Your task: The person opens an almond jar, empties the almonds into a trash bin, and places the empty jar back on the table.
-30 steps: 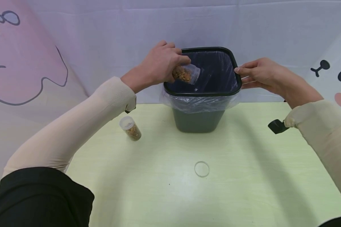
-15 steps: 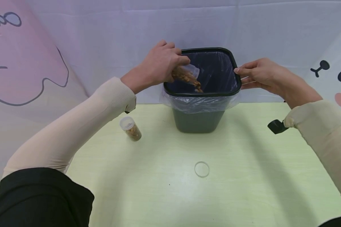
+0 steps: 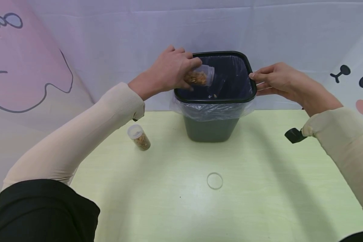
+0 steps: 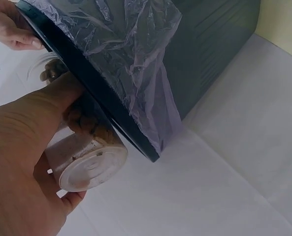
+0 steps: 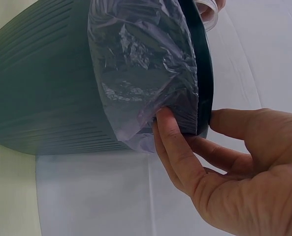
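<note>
A dark green trash bin stands at the back of the table, lined with a clear plastic bag folded over its black rim. My left hand grips a clear plastic jar over the left part of the bin's mouth. The jar lies nearly level, its uncapped mouth facing right, with brown nut-like pieces inside. In the left wrist view the jar's base shows outside the rim. My right hand pinches the bin's right rim, thumb on top and fingers against the bag.
A second clear jar with similar brown pieces stands capped on the table, left of the bin. Nearer to me lies a thin pale ring on the light green table. A white printed cloth hangs close behind the bin.
The jar tipped down and brown pieces streamed from its mouth into the bin half a second ago. Now my left hand has turned it back toward level. My right hand stays at the rim.
</note>
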Tool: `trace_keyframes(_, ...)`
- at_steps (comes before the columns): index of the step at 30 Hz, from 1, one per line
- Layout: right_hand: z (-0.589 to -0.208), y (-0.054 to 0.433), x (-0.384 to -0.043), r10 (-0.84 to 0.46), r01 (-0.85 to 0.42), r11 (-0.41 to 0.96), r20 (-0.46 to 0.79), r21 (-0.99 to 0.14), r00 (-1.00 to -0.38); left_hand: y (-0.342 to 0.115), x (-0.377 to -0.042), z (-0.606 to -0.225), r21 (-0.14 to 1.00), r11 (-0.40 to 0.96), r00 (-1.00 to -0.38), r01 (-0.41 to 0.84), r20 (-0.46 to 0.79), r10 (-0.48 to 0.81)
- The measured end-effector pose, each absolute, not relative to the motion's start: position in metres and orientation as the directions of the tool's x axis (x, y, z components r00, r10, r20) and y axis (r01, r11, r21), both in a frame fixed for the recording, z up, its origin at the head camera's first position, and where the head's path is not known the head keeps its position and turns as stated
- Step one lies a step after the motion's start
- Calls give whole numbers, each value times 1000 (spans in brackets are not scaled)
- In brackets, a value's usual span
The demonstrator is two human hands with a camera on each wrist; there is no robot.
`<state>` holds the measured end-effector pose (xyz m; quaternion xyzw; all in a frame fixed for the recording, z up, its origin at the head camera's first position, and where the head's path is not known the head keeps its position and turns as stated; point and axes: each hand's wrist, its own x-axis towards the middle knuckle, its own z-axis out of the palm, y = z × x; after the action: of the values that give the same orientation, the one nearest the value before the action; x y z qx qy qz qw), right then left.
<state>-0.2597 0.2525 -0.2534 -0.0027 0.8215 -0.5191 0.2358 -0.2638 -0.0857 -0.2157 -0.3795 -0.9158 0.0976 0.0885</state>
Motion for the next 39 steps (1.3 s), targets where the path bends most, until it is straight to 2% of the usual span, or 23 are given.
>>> trace_keyframes(15,-252,251,-259,-242,243,474,-391,-846,-888,-83,-261,-215,-235,708,-717,666,61,695)
trace_keyframes(39,-252,253,-260,-245,237,495,-396,-836,-885,-86,-255,-210,-278,685,-693,673,87,716)
